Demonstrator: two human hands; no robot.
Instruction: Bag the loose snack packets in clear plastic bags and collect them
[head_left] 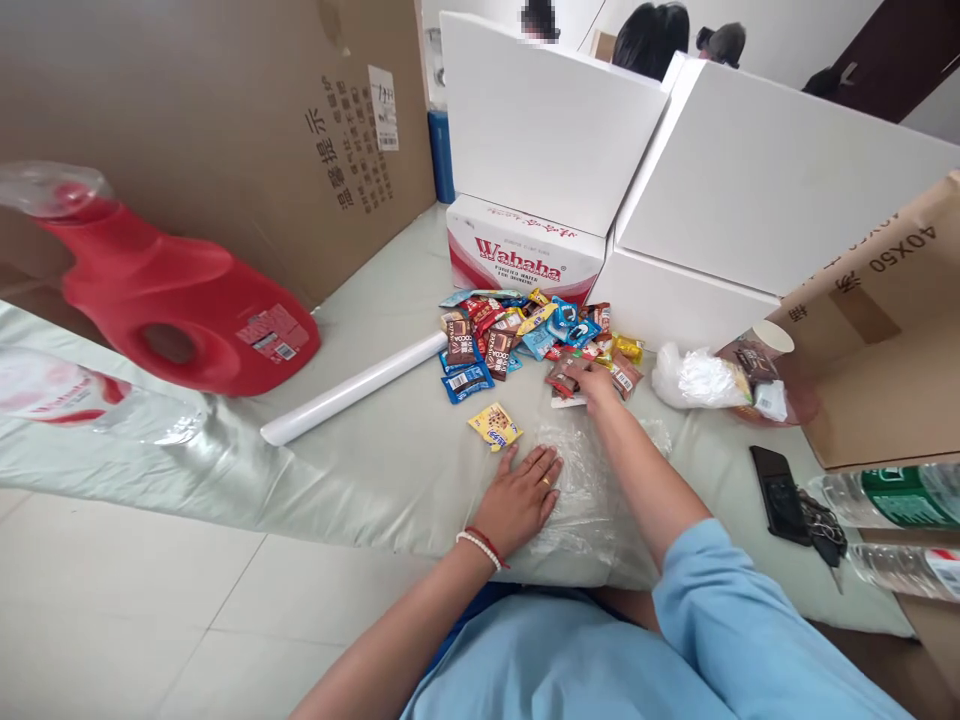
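My left hand (521, 500) lies flat with its fingers stretched out, at the left edge of a clear plastic bag (592, 500) spread on the cloth. Just beyond its fingertips is a yellow cookie packet (496, 426), apart from the others. My right hand (594, 384) reaches over the bag to the front of a heap of small snack packets (525, 330). Its fingers are closed on a brown snack packet (562, 372); the fingertips are partly hidden. Blue, red, brown and yellow wrappers make up the heap.
A white plastic roll (352, 390) lies left of the heap, near a red detergent jug (195, 300) and a water bottle (97, 400). Behind stand a Wahaha carton (525, 250) and white boxes. A phone (780, 493), keys (823, 530) and bottles lie at right, beside a cardboard box (885, 330).
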